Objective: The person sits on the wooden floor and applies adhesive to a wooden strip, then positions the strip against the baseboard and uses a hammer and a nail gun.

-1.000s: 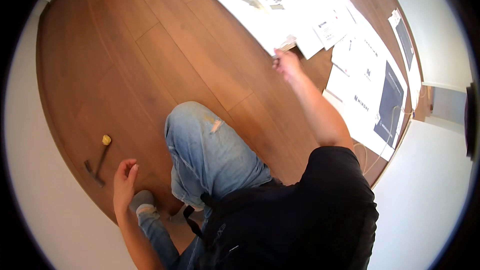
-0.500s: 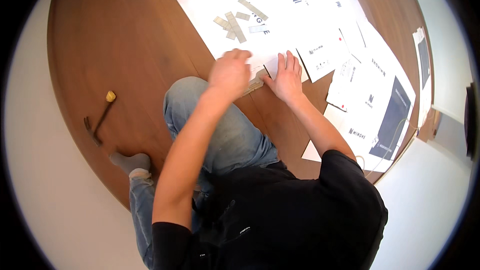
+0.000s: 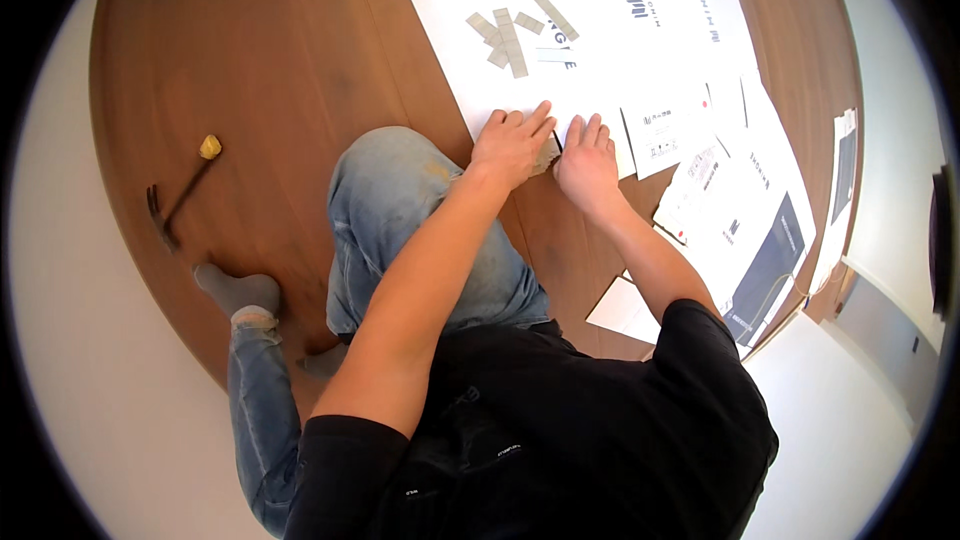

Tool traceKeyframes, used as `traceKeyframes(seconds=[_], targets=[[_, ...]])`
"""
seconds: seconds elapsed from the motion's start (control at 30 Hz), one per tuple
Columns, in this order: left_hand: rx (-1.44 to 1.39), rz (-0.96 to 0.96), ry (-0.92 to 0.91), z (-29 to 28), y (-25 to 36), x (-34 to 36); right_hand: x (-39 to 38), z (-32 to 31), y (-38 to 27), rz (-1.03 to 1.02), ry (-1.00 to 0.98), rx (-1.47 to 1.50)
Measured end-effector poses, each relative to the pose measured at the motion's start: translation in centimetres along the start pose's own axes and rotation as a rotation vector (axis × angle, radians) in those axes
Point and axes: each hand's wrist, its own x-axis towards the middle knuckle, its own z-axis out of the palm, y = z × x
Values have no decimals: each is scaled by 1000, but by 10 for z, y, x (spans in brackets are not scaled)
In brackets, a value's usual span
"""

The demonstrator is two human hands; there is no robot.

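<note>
My left hand lies on the near edge of a large white printed cardboard sheet, its fingers stretched out. Just right of it, my right hand rests with fingers extended on a white flap at the same edge. Neither hand is wrapped round anything. Between the two hands shows a bit of grey-brown board, mostly covered by the left hand. Farther up on the sheet lie several loose grey-brown strips and a pale bluish strip.
A claw hammer with a yellow-wrapped handle end lies on the brown wood floor at left. More white cardboard pieces overlap at right, one with a dark panel. A thin cord trails near the right wall. My bent knee is close to the left hand.
My left hand has come down and right onto the sheet's edge, closer to the right hand. The right hand stays at the edge, its fingers drawn closer together. The view has shifted slightly.
</note>
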Motion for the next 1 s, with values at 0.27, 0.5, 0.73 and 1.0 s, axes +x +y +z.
traceKeyframes(seconds=[0.27, 0.5, 0.73, 1.0], targets=[[121, -43, -9, 4, 5, 3, 12, 3, -4, -60, 49, -244], [192, -36, -28, 6, 8, 7, 19, -3, 0, -110, 83, -298], [216, -62, -180, 1, 9, 7, 22, -32, 42, 6, -8, 363], [122, -5, -149, -10, 31, 19, -143, 10, 382, 1109, 1079, 1304]])
